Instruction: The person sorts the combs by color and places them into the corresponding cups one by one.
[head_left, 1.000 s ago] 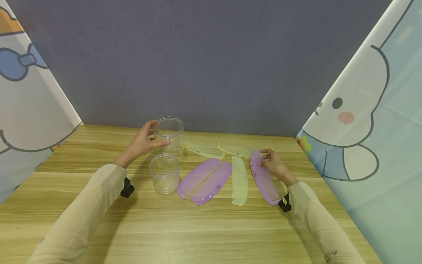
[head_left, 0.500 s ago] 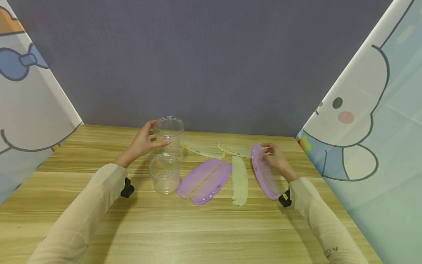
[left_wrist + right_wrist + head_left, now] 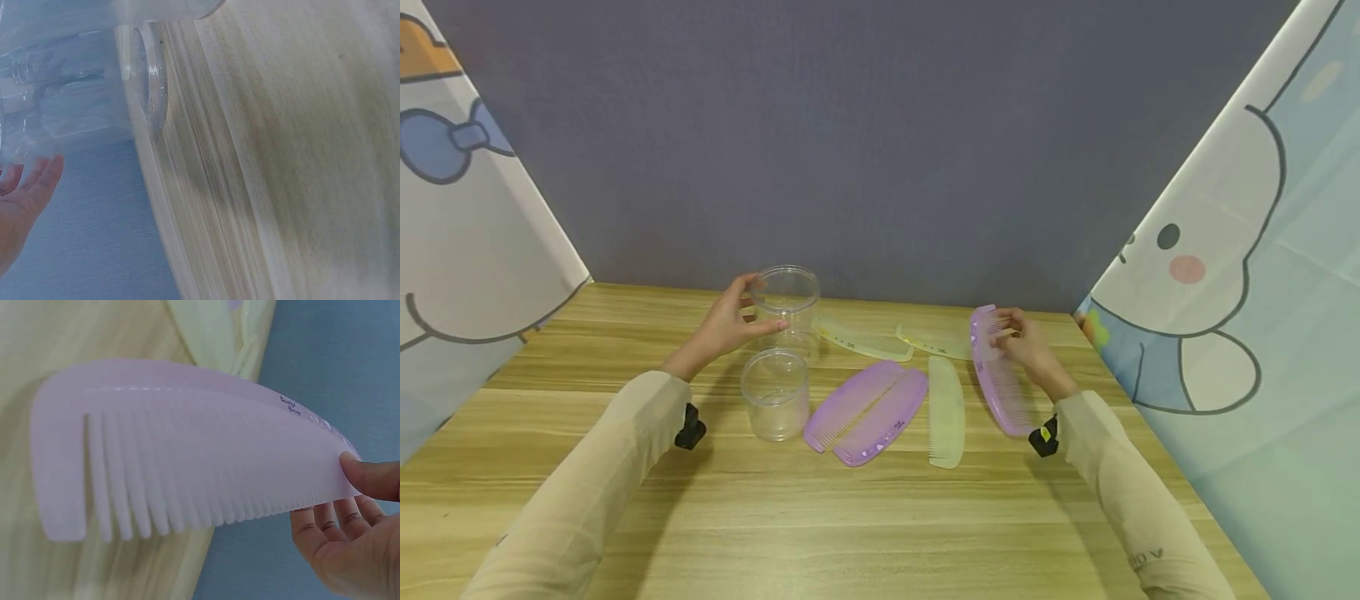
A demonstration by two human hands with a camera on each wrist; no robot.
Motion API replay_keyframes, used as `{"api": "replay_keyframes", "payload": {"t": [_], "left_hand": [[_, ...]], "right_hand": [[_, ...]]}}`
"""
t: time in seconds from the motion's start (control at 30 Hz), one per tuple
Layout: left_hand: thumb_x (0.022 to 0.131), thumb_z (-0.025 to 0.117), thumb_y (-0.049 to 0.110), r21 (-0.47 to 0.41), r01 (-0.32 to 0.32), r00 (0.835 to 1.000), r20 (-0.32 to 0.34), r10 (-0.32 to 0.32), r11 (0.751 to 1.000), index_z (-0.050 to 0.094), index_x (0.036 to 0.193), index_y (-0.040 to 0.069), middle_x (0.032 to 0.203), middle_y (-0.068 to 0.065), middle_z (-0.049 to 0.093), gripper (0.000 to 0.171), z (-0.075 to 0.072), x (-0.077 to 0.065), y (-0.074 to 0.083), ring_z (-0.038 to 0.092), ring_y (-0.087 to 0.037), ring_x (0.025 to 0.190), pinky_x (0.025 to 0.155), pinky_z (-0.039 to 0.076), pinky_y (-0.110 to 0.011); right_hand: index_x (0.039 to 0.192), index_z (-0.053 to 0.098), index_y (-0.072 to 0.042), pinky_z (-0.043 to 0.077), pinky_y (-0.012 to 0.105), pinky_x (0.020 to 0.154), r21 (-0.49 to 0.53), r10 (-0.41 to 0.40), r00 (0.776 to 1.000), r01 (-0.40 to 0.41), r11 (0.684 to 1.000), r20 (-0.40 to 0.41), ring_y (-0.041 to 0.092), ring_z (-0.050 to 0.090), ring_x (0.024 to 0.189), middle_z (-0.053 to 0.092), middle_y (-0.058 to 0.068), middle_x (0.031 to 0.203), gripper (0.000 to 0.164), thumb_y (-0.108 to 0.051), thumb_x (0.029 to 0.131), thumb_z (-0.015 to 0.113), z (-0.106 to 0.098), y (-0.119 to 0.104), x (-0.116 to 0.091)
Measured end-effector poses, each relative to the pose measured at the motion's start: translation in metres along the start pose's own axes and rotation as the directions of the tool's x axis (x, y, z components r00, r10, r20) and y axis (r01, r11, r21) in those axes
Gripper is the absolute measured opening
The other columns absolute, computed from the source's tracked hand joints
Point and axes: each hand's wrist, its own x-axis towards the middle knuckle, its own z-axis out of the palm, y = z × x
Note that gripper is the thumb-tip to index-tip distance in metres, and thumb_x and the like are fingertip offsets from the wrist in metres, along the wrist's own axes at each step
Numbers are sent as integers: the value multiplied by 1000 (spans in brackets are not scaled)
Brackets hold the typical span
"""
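My left hand [image 3: 722, 323] holds the farther of two clear plastic jars [image 3: 797, 323], thumb across its front and fingers at its far side. In the left wrist view, fingertips [image 3: 47, 175] show against the wall of this jar. The second clear jar [image 3: 775, 408] stands upright just in front. On the right, my right hand [image 3: 1032, 350] pinches a purple comb [image 3: 988, 362] near its far end. The right wrist view has that comb [image 3: 200, 450] tilted over the table, teeth toward the palm, with the thumb on its face and fingers behind.
Two purple combs [image 3: 887, 421] lie teeth to teeth mid-table. Beside them is a pale green comb [image 3: 951, 412]; another green comb [image 3: 868, 342] and a third green comb [image 3: 934, 343] lie farther back. A grey panel [image 3: 880, 150] rises behind the table's back edge.
The purple comb in my right hand has moved away from me, toward the back of the table. My left hand and both jars have stayed in place.
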Motion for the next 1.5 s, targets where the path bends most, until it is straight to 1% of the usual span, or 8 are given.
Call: {"api": "replay_keyframes", "payload": {"t": [0.2,0.43,0.63,0.83,1.0,1.2,1.27,1.5], "left_hand": [[73,76,35,-7,4,1000,7,-4,1000,12,144,3,142,-20,28,101,0,0,2,34,-46,127,100,42,-51],[72,76,35,-6,4,1000,5,-4,1000,13,144,3,142,-20,29,101,0,-1,1,34,-46,127,100,42,-51],[72,76,35,-9,5,1000,4,-5,1000,14,143,3,142,-20,29,100,-1,-2,3,34,-45,126,100,42,-51],[72,77,35,-12,12,1000,7,-12,1000,13,144,3,142,-20,28,101,0,-1,3,34,-45,127,100,42,-50],[72,77,35,-10,13,1000,6,-13,1000,12,144,3,143,-20,28,102,-1,-1,3,34,-45,127,100,42,-50],[71,77,35,-12,16,1000,6,-16,1000,12,144,3,143,-20,28,102,-1,-1,4,34,-45,127,100,42,-50],[72,77,35,-14,14,1000,6,-14,1000,13,144,3,143,-21,28,102,-1,-1,4,34,-45,127,100,42,-50],[72,77,34,-13,18,1000,6,-17,1000,13,144,3,143,-21,27,102,-1,-1,4,34,-45,127,100,42,-50]], "right_hand": [[130,37,7,53,23,59,38,-39,999,40,998,-32,8,50,75,46,26,114,46,5,86,52,2,-12,5],[131,38,5,54,26,68,93,-59,997,64,994,-55,14,50,86,47,24,116,45,4,88,50,7,-28,15],[131,39,1,53,21,65,132,-84,995,91,987,-62,11,51,84,47,18,112,44,2,89,52,14,-38,23],[130,40,-1,52,20,66,175,-104,992,115,978,-72,9,52,83,51,22,115,44,2,88,53,24,-47,29],[129,41,-1,51,19,66,217,-99,991,116,969,-91,9,52,82,52,21,114,44,3,87,54,34,-55,35],[128,43,0,49,19,68,229,-136,986,156,961,-99,9,52,81,53,24,115,44,3,86,55,47,-65,40],[127,43,0,49,18,68,241,-149,984,168,956,-97,9,52,81,54,22,113,43,4,86,55,51,-68,41],[123,47,-1,47,21,68,266,-177,981,193,945,-82,10,52,80,55,11,102,39,2,85,57,68,-80,45]]}}
